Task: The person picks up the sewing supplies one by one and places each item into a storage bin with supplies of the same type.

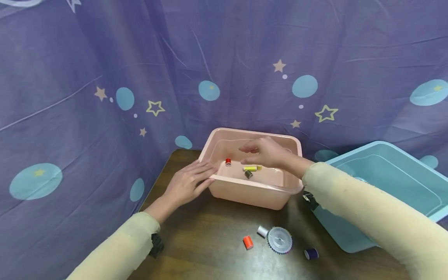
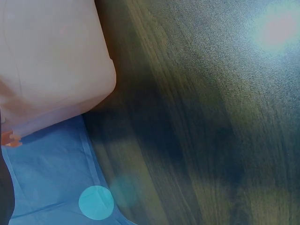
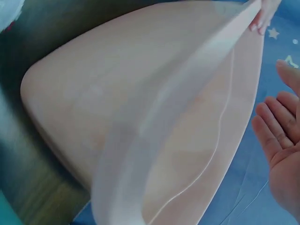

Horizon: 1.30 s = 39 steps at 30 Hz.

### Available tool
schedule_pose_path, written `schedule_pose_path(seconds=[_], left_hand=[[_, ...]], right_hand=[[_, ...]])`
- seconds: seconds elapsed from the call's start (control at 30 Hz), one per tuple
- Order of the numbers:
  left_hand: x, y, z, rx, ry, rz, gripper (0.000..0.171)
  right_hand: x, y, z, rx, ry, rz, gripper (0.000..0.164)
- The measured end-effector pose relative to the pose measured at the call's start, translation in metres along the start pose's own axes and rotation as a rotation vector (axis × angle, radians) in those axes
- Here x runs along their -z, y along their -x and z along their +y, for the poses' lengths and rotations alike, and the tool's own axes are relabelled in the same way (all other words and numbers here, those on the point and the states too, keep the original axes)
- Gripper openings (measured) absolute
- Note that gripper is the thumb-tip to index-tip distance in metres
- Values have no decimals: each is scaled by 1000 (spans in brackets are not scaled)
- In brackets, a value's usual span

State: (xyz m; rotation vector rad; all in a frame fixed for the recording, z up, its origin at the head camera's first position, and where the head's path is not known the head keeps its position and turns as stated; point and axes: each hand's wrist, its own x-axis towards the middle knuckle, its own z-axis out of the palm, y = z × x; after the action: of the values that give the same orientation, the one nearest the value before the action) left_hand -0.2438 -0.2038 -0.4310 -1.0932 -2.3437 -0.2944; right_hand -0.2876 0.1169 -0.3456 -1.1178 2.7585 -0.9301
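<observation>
A pink plastic basin (image 1: 245, 190) stands on the table near the curtain. My left hand (image 1: 190, 181) rests on its front left corner, fingers laid over the rim and thumb along the front edge. Above the inside of the basin hovers my right hand (image 1: 267, 152), its fingers loosely bent; the right wrist view shows the palm (image 3: 286, 178) bare. On the basin floor lie a red thread spool (image 1: 228, 162), a yellow spool (image 1: 250, 168) and a dark spool (image 1: 248, 174). A small yellowish piece (image 1: 259, 167) touches the yellow one's end.
On the table (image 1: 196, 241) in front lie an orange spool (image 1: 248, 242), a white spool (image 1: 262, 231), a round clear case (image 1: 280, 240) and a dark purple spool (image 1: 311, 254). A blue basin (image 1: 353, 233) stands to the right, partly behind my right sleeve. The patterned curtain (image 1: 238, 77) hangs behind.
</observation>
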Motion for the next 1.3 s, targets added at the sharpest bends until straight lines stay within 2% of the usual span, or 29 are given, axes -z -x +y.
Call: schedule_pose_path(seconds=[0.3, 0.47, 0.67, 0.97, 1.2, 1.3], left_hand=[[3, 1, 0, 4, -3, -5, 43], [3, 0, 0, 11, 7, -17, 42], [3, 1, -1, 5, -5, -1, 42], [2, 1, -2, -12, -10, 3, 44], [1, -1, -1, -4, -9, -5, 42], [1, -2, -1, -8, -1, 0, 41]], right_hand=[[-16, 9, -18, -26, -88, 80, 46], [-25, 18, -25, 33, -91, 89, 46], [-32, 31, -34, 82, -82, 113, 49], [-50, 56, -46, 91, -100, 140, 49], [-66, 74, -50, 219, -32, 146, 46], [-73, 81, -50, 246, -25, 125, 48]])
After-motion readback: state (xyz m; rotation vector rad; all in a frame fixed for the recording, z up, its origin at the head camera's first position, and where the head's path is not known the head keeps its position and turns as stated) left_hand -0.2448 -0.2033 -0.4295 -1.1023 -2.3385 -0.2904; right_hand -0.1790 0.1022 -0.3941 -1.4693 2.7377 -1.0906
